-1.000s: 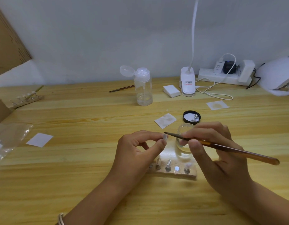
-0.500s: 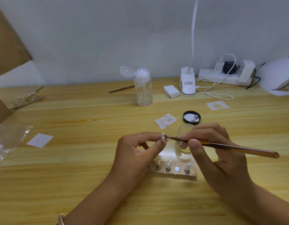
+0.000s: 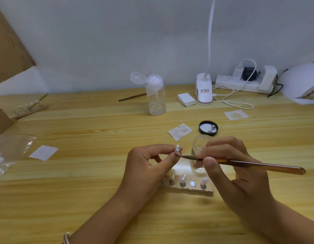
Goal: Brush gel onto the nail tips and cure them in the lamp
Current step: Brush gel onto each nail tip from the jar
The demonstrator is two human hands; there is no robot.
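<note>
The left hand [image 3: 149,166] hung above the wooden table [image 3: 82,191], just left of the glass jar [image 3: 199,143], its forearm slanting up from the near edge. Thumb and forefinger were curled into a tight ring and pinched a pale nail tip [image 3: 177,149], which stood upright above the fingertips. The remaining fingers were folded loosely in under the palm.

The right hand [image 3: 237,173] sat in front of the jar and to its right, covering part of the glass. It held the brush [image 3: 258,165] like a pen, with the thumb pressed against the forefinger and middle finger near the dark ferrule. The amber handle ran out to the right, nearly level and dipping a little. The bristle end reached left past the jar to the foot of the nail tip, right at the left thumb. I could not tell whether it touched the tip or the skin.

Nearer to me than the jar, under both hands, lay the wooden stand [image 3: 193,191] with its row of tips on pegs. The black lid [image 3: 208,127] lay just behind the jar. The white curing lamp [image 3: 300,83] stood far behind it to the right, by the wall.
</note>
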